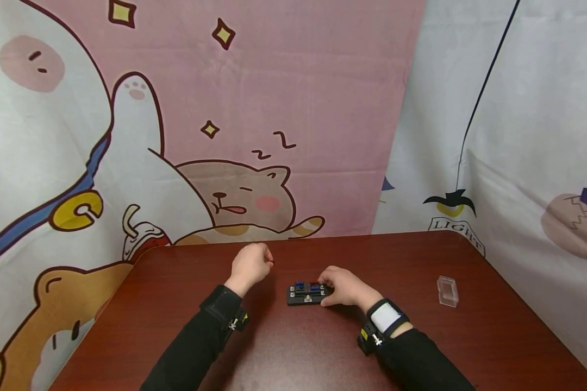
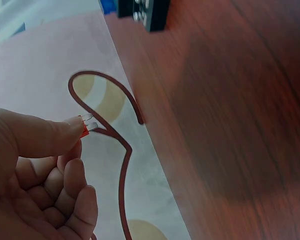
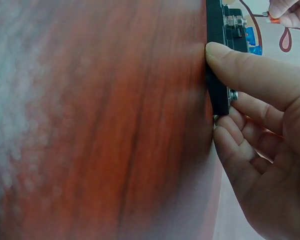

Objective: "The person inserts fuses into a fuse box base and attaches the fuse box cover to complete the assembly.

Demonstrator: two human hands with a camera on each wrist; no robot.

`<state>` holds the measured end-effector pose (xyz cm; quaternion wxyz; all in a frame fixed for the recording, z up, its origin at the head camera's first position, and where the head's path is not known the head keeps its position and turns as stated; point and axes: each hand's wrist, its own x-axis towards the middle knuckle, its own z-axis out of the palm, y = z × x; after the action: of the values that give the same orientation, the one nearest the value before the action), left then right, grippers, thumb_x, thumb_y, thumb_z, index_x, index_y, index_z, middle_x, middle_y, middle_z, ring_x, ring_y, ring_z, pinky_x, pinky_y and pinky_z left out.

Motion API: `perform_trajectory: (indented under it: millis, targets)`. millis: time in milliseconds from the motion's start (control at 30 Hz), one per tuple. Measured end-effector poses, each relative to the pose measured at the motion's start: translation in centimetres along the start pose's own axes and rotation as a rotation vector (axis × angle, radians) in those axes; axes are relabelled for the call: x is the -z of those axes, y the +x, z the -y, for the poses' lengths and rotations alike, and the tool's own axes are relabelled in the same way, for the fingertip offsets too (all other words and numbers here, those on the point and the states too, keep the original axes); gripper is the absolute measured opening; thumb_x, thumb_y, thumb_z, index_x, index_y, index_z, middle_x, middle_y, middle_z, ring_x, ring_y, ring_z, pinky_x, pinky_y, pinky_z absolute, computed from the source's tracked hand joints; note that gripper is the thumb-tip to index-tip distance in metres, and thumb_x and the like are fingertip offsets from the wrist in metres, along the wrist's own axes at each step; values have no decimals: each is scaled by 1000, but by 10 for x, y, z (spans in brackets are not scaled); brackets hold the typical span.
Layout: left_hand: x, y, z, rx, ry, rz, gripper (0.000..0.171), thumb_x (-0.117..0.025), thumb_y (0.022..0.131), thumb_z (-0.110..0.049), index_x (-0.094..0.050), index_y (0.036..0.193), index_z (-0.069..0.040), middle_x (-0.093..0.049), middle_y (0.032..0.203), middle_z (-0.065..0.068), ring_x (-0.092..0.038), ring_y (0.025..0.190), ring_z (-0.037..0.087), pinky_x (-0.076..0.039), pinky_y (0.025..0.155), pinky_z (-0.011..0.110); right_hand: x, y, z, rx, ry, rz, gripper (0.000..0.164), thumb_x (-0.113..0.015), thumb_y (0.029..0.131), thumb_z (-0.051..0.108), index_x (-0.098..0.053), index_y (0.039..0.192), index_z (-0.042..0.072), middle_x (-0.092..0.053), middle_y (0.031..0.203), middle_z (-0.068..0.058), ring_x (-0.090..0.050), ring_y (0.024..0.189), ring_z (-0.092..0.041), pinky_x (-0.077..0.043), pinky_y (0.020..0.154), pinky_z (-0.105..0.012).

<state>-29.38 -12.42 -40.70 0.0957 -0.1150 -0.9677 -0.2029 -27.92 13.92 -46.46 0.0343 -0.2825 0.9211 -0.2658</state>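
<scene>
My left grip [image 1: 251, 266] pinches a small red plastic blade fuse [image 2: 85, 132], left of the black rectangular fuse block [image 1: 300, 294]; my right grip [image 1: 344, 287] holds the block's right end on the reddish-brown counter [image 1: 293, 347]. I judge insertion pending; next calls for aligning the metal prongs [image 2: 92, 126] with the block.

My fuse [image 2: 84, 132] is orange-red, my block [image 1: 307, 294] black with blue pieces [image 3: 250, 36]; beneath it, reddish-brown wood-grained table [image 1: 274, 347]; behind it, pink cartoon-patterned cloth [image 1: 318, 108].
</scene>
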Motion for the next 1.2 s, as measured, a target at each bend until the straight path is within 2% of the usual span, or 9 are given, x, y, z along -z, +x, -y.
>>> perform_trajectory:
  millis: [400,733,967,1200]
  targets:
    - [-11,-11,-13,-79,-29,1,18,-80,81,-10,-64,76,-15,-59,73,-4,-53,63,14,-45,55,32,-1,1,-2,-4,-2,-1,41,-89,72,19,-67,105,7,-59,100,0,-60,92,-21,-50,84,-42]
    - [-14,-20,-26,-120,-46,43,18,-81,82,-10,-65,75,-16,-59,73,-5,-52,63,12,-45,56,31,-1,1,-2,-1,-4,-4,41,-89,72,20,-68,104,7,-59,100,-1,-59,92,-21,-50,84,-42]
    - [-22,-22,-32,-169,-40,60,18,-83,79,-10,-67,74,-17,-57,72,-6,-51,63,11,-44,56,29,-1,1,-2,14,-7,-16,40,-89,71,19,-67,102,7,-59,97,0,-59,89,-20,-50,82,-41]
    - [-28,-23,-37,-191,-49,94,14,-82,79,-10,-70,74,-15,-56,70,-6,-51,63,11,-43,56,29,-1,1,-3,21,-3,-15,39,-89,71,19,-67,101,8,-58,96,1,-58,88,-19,-50,81,-40]
